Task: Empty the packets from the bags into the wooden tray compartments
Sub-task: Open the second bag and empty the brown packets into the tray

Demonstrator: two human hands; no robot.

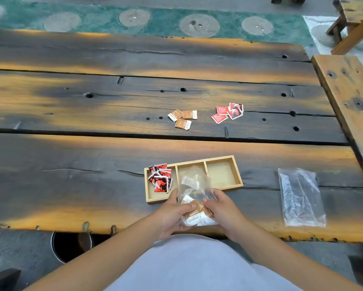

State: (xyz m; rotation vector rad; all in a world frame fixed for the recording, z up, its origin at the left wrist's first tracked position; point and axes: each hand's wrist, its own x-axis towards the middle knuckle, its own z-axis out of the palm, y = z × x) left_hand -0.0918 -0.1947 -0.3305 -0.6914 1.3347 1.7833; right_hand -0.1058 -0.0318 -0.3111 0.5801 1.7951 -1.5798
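Our left hand point(172, 215) and right hand point(222, 211) both pinch a clear bag point(195, 192) of brown packets point(197, 208) at the wooden tray's point(237, 175) 6 o'clock edge.

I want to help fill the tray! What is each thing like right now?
Tray: left part holds red packets, middle behind the held bag, right part bare.
Held bag: brown packets inside.
Flat bag: empty.
Left hand: gripping bag.
Right hand: gripping bag.

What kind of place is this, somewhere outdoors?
Probably an outdoor cafe or tea-garden seating area: a rough plank table, a green pond with round stepping stones behind it, and wooden benches nearby.
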